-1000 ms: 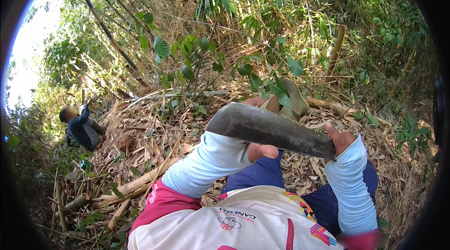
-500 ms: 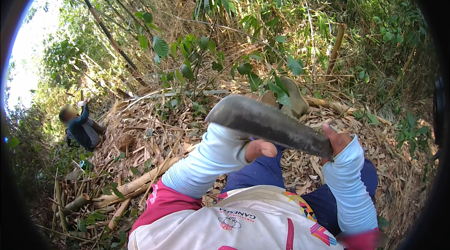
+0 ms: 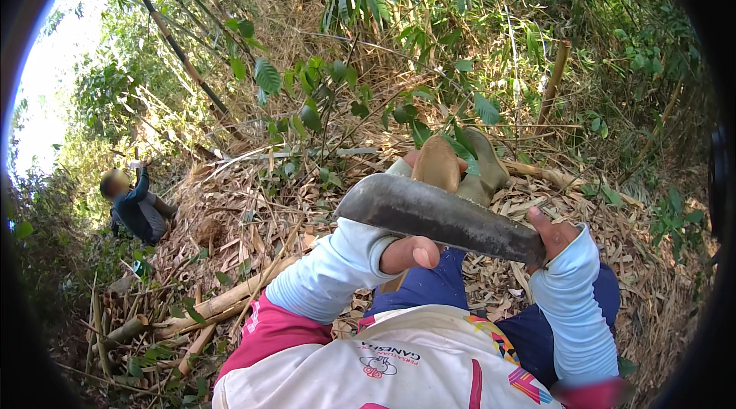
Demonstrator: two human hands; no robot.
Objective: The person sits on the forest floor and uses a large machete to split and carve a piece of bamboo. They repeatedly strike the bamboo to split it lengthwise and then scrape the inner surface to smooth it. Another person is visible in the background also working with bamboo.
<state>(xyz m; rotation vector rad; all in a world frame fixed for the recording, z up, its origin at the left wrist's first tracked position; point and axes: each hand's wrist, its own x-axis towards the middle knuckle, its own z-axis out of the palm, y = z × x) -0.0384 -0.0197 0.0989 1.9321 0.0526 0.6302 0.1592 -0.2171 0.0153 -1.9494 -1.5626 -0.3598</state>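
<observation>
My right hand (image 3: 555, 239) is closed at the right end of a machete (image 3: 441, 213), whose handle is hidden in the grip. Its broad dark blade, with a lighter, worn edge, points left across my lap. Behind the blade, my left hand (image 3: 412, 254) is wrapped round a tan, round-ended piece (image 3: 437, 164) that looks like wood. The thumb shows below the blade and fingertips show beyond it, while the middle of the piece is hidden. Whether the blade touches the piece I cannot tell. Pale blue sleeves cover both forearms.
Dry leaves cover the ground round my olive boot (image 3: 481, 167). Cut bamboo poles (image 3: 222, 302) lie at the left. A leafy sapling (image 3: 318, 95) rises in front, with a bamboo stump (image 3: 553, 81) farther right. Another person (image 3: 138, 206) sits at the far left.
The blade has shifted slightly down, showing more of the tan piece and the fingertips beyond it. My left thumb has moved a little to the left.
</observation>
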